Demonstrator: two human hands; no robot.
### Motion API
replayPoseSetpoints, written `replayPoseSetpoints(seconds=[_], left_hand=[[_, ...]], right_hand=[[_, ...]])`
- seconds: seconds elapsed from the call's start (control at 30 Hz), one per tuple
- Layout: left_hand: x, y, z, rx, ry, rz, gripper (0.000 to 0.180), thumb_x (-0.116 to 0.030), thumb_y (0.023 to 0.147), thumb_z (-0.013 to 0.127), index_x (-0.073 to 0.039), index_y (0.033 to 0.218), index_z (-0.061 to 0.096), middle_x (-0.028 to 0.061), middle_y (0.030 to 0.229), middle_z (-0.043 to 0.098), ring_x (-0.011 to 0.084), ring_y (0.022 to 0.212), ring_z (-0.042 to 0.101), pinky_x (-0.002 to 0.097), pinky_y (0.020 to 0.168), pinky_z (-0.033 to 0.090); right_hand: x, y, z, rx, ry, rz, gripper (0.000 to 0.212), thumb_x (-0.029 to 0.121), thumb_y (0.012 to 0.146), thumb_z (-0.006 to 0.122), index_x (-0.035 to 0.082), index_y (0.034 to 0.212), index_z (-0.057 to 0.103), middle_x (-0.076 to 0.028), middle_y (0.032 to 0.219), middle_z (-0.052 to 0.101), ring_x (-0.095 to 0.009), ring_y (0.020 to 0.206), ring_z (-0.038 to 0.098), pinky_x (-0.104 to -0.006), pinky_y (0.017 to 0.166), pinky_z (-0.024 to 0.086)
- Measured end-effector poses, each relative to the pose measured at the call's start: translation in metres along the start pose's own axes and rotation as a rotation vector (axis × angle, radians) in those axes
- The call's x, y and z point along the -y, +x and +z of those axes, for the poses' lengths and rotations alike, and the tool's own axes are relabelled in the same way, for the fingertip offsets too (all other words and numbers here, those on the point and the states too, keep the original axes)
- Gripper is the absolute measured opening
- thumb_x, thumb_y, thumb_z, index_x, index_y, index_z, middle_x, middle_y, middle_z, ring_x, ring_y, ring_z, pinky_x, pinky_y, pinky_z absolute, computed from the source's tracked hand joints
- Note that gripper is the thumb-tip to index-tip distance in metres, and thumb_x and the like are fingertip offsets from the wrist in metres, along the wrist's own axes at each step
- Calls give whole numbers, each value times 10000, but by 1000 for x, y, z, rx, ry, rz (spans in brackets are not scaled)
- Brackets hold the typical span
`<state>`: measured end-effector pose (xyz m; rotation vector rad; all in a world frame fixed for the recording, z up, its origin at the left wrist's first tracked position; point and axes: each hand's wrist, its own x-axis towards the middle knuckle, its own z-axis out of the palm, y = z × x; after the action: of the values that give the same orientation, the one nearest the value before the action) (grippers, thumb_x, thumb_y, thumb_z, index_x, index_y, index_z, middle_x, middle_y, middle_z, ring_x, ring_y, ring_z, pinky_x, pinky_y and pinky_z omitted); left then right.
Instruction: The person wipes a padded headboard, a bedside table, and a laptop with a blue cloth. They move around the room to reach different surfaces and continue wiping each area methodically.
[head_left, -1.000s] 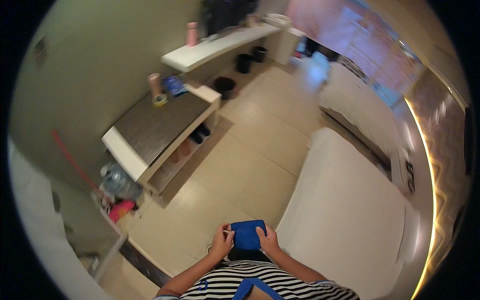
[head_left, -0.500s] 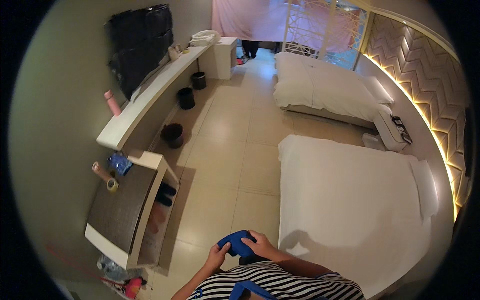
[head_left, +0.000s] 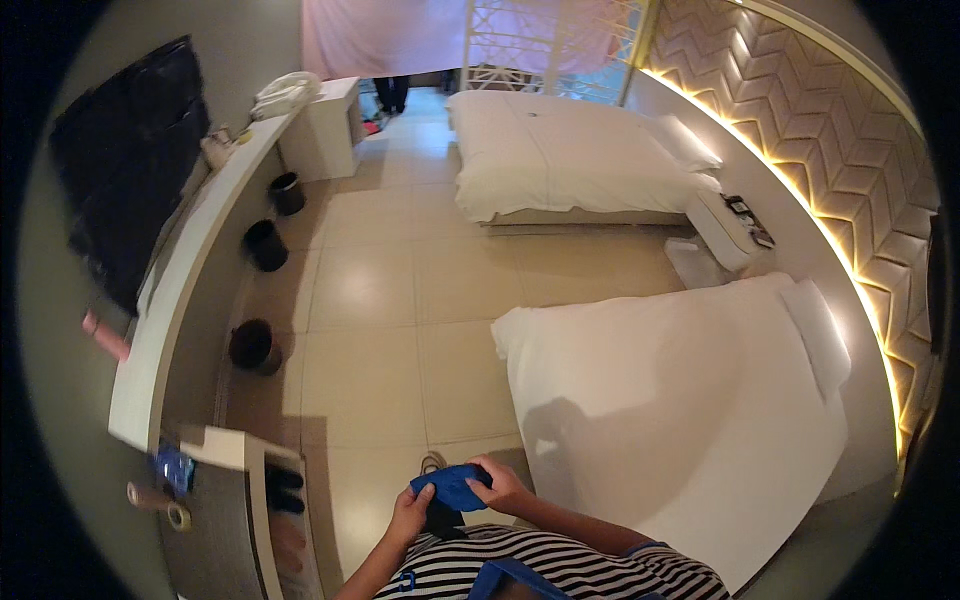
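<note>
Both of my hands grip a blue cloth item (head_left: 450, 488) in front of my striped shirt, near waist height. My left hand (head_left: 406, 514) pinches its left end, thumb on top. On the right end my right hand (head_left: 503, 488) closes with its thumb pressed on the cloth. A dark piece of fabric (head_left: 443, 519) hangs beneath it; I cannot tell whether the two are joined. The folds hide what kind of item this is. To the right of my hands lies the near bed (head_left: 640, 400) with its white cover, apart from them.
A second white bed (head_left: 560, 150) stands farther off, with a nightstand (head_left: 722, 228) between. Along the left wall run a long shelf (head_left: 185, 235), several dark bins (head_left: 257, 347) and a pink bottle (head_left: 105, 335). A dark-topped cabinet (head_left: 215, 540) stands at near left. Someone's dark-clad legs (head_left: 391, 94) show far back.
My view has turned to the right, so the room sits farther left in the picture. Both hands still hold the blue cloth, which now looks stretched a little flatter between them.
</note>
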<state>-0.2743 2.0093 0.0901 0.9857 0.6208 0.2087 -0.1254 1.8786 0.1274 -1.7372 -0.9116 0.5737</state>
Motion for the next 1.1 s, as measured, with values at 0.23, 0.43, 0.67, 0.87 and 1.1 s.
replayPoseSetpoints(seconds=[0.23,0.43,0.67,0.87,1.1], left_hand=[[-91,159,6,222,265,21,301,-221,927,525,10,1117,556,43,982,617,125,895,544,264,828,436],[-137,293,62,518,653,32,290,-228,912,536,7,1079,566,86,920,636,139,822,554,288,747,459],[-169,460,120,603,860,129,308,-260,900,537,2,1055,583,180,897,648,232,813,619,323,741,475],[-243,591,164,555,888,90,298,-226,891,549,26,1045,588,130,864,658,181,772,606,308,722,481],[-251,699,229,544,616,-36,250,-190,916,521,12,1044,597,44,915,634,131,835,563,269,776,454]], right_hand=[[-7,135,-40,-168,-76,25,301,53,808,571,40,1102,509,-180,944,600,-307,888,606,-354,795,466],[-38,203,-94,-430,-2,235,311,13,812,559,48,1116,502,-120,940,601,-211,866,586,-314,797,465],[-125,322,-173,-550,85,250,290,17,817,574,36,1098,509,-65,911,592,-144,850,560,-290,783,463],[-127,446,-249,-538,84,230,289,94,827,613,30,1095,526,-133,900,611,-209,822,587,-311,757,471],[-156,525,-331,-546,38,281,265,117,850,594,39,1097,537,-116,923,597,-190,844,573,-313,764,464]])
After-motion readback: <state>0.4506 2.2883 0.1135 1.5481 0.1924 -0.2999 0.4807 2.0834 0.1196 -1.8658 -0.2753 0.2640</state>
